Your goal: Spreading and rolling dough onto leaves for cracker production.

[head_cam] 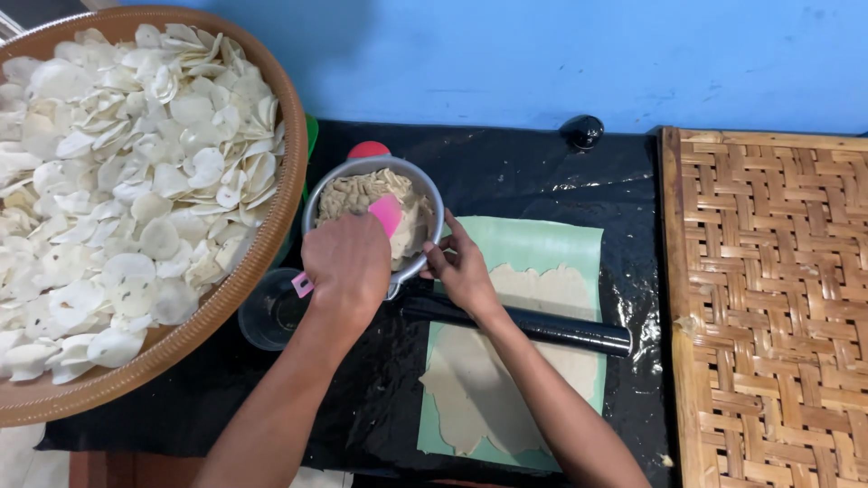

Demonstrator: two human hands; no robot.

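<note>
Fingers of the left hand (346, 262) curled down around a pink scraper (386, 213), its blade dipped into pale dough scraps in a metal bowl (318, 204) at centre; fingers of the right hand (463, 268) hooked on the bowl's right rim. Just right and nearer, thin rolled dough (479, 380) on a green sheet (542, 244), crossed by a black rolling pin (570, 332). Far left, a round woven tray (285, 194) heaped with pale discs (117, 181); far right, a woven bamboo mat (768, 307).

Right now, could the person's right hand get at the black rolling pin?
Probably yes. The right hand rests on the metal bowl's rim, just above the black rolling pin, which lies uncovered across the rolled dough sheet with nothing between them.
</note>
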